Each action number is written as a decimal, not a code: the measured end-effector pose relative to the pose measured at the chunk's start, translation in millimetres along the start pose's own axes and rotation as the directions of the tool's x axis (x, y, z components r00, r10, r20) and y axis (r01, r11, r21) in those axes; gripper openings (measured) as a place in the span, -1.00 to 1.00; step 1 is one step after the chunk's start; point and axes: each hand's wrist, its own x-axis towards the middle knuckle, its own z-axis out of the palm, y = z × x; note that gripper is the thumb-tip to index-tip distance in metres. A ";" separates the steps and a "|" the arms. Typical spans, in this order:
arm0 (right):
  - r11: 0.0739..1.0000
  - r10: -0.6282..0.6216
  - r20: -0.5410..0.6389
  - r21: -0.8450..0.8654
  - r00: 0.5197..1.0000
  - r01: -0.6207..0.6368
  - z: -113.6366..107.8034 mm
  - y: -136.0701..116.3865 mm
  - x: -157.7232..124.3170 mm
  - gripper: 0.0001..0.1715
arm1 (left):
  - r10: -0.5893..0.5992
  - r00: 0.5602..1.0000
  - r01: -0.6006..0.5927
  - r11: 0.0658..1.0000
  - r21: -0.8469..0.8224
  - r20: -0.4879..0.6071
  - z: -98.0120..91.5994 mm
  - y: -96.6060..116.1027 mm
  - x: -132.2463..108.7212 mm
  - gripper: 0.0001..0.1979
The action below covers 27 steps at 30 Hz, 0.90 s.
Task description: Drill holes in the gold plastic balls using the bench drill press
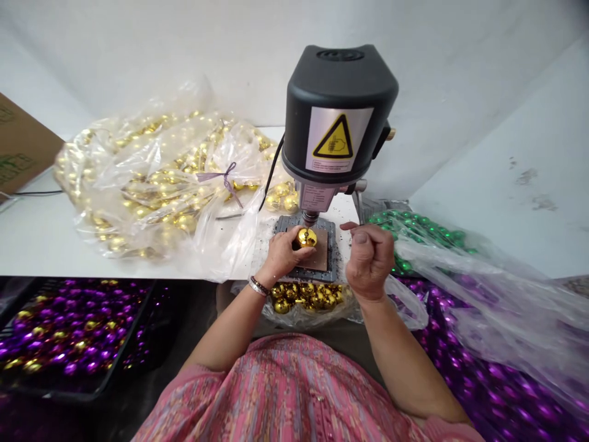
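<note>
A small black bench drill press (340, 92) stands in front of me. My left hand (284, 253) holds a shiny gold ball (307, 238) between thumb and fingers, directly under the chuck (310, 218). Beneath the ball lies a brown board (318, 261) on the press's grey base (332, 273). To the right of the base, my right hand (370, 261) is closed around the lower end of the metal feed lever (359, 202); the grip itself is hidden by the fingers. Dark shavings are scattered around the base.
A clear bag of gold balls (151, 184) covers much of the white table (32, 245). More gold balls (313, 298) sit in plastic below the table edge. A black crate (103, 383) of purple and gold balls stands left; green balls (423, 227) and purple balls (488, 368) lie right.
</note>
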 end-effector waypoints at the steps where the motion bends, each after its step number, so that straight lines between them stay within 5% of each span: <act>1: 1.000 0.017 -0.007 -0.011 1.000 -0.017 -2.3 -8.3 10.1 -0.88 | 0.001 1.000 -0.001 1.000 -0.001 -0.002 0.3 0.6 0.4 -0.59; 5: 0.980 0.186 0.001 -0.066 0.983 -0.186 -8.9 -41.9 62.6 -0.68 | 0.013 1.000 -0.013 0.999 -0.030 -0.007 -3.8 4.9 -6.4 -0.64; 9: 0.949 0.314 0.015 -0.030 0.949 -0.314 -7.4 -51.6 88.4 -0.63 | 0.017 1.000 -0.017 0.999 -0.047 -0.001 -22.7 3.2 -38.3 -0.59; 12: 0.951 0.308 0.008 0.000 0.951 -0.308 -5.0 -48.8 85.2 -0.66 | 0.077 0.978 -0.073 0.997 -0.030 0.193 -38.1 -6.8 -72.9 -0.46; 15: 0.952 0.304 -0.008 0.026 0.953 -0.304 -3.2 -46.4 79.5 -0.69 | 0.097 0.892 -0.129 0.991 0.044 0.441 -40.0 -21.7 -102.3 -0.44; 17: 0.951 0.307 -0.017 0.033 0.952 -0.306 -2.5 -45.7 77.8 -0.69 | 0.029 0.881 -0.102 0.986 0.131 0.472 -33.9 -30.8 -115.2 -0.39; 20: 0.953 0.304 -0.041 0.009 0.952 -0.304 -2.4 -45.2 76.6 -0.65 | -0.038 0.917 -0.043 0.980 0.193 0.397 -28.2 -39.1 -125.0 -0.30; 23: 0.951 0.307 -0.065 -0.014 0.950 -0.308 -3.0 -44.7 74.6 -0.65 | 0.067 0.938 -0.091 0.994 0.055 0.339 -45.4 -43.3 -128.3 -0.44; 25: 0.950 0.308 -0.076 -0.033 0.948 -0.311 -3.7 -43.7 72.4 -0.65 | 0.101 0.989 -0.100 0.995 -0.011 0.109 -72.8 -49.0 -127.6 -0.65; 26: 0.949 0.307 -0.078 -0.047 0.949 -0.311 -4.2 -42.9 71.0 -0.65 | 0.073 0.992 -0.074 0.997 -0.008 -0.105 -90.6 -54.2 -125.7 -0.73; 27: 0.949 0.304 -0.079 -0.065 0.949 -0.309 -4.9 -41.8 69.4 -0.64 | 0.016 0.929 -0.013 1.000 0.011 -0.369 -110.4 -61.5 -122.3 -0.74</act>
